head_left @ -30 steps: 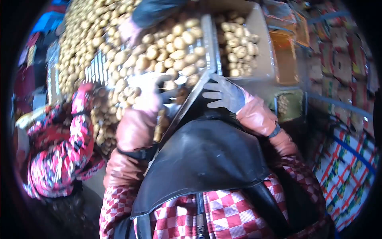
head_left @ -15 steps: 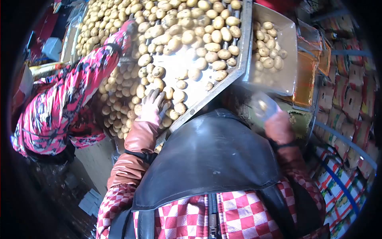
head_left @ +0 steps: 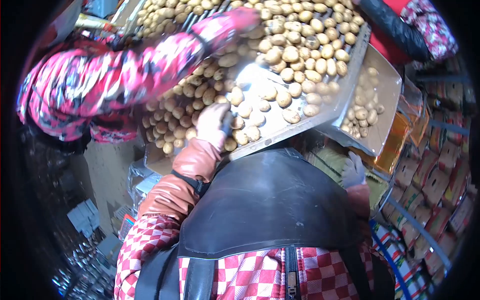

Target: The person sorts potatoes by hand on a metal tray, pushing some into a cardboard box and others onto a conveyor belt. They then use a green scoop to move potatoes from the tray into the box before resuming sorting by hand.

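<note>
Got oval tan potatoes (head_left: 253, 133) just right of gloved left grip (head_left: 215, 123), can't tell if pinching, with spread right grip (head_left: 353, 171) farther off.

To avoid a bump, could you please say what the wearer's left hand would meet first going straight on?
Probably the loose potatoes just ahead of the left hand; depth leaves which one unclear.

From my head, this wide, round-edged view looks forward and steeply down, close above my apron (head_left: 270, 200) at lower centre, farther from the potatoes (head_left: 291, 54) at upper centre.
</note>
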`<action>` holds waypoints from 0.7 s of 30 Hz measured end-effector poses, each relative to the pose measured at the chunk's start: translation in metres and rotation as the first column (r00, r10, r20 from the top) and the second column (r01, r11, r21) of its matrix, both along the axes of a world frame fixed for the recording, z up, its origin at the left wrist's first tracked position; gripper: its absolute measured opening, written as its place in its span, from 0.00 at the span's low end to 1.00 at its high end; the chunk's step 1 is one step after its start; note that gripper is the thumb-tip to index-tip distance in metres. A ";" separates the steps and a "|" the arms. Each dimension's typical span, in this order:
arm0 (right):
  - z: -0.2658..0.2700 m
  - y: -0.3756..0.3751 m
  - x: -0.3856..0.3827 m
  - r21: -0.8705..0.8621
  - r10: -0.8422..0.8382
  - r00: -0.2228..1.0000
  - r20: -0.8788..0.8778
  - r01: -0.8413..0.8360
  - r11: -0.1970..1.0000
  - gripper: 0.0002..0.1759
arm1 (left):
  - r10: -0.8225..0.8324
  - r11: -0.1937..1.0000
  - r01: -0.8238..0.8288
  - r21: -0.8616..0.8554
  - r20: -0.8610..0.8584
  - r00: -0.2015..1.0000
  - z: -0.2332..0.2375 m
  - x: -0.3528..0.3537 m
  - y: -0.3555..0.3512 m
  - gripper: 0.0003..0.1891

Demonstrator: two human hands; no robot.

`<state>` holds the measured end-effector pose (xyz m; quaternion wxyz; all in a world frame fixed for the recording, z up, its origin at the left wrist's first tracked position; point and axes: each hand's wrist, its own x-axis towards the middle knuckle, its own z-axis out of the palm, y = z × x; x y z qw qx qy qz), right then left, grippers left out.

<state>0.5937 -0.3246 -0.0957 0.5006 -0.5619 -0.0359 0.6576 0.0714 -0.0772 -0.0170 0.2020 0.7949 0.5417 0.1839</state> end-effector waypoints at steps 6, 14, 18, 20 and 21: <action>0.095 0.211 -0.149 -0.117 0.643 0.736 0.211 -0.634 0.765 0.22 | 0.005 0.999 0.006 0.046 -0.236 0.972 -0.011 -0.063 -0.050 0.24; 0.097 0.314 -0.310 -0.382 0.184 -0.356 0.916 -0.915 0.128 0.23 | 0.423 0.880 -0.346 0.326 -0.202 0.883 -0.014 -0.055 -0.074 0.16; 0.064 0.335 -0.379 -0.558 0.275 -0.539 0.796 -0.830 -0.011 0.30 | 0.186 0.982 -0.182 0.048 -0.098 0.978 -0.013 -0.073 -0.062 0.23; 0.083 0.335 -0.391 -0.641 0.386 -0.583 0.715 -0.767 0.028 0.31 | 0.325 0.944 -0.328 -0.030 -0.077 0.942 -0.029 -0.089 -0.082 0.23; 0.079 0.333 -0.386 -0.644 0.385 -0.587 0.712 -0.765 0.023 0.31 | 0.380 0.922 -0.386 -0.013 -0.148 0.913 -0.036 -0.091 -0.089 0.21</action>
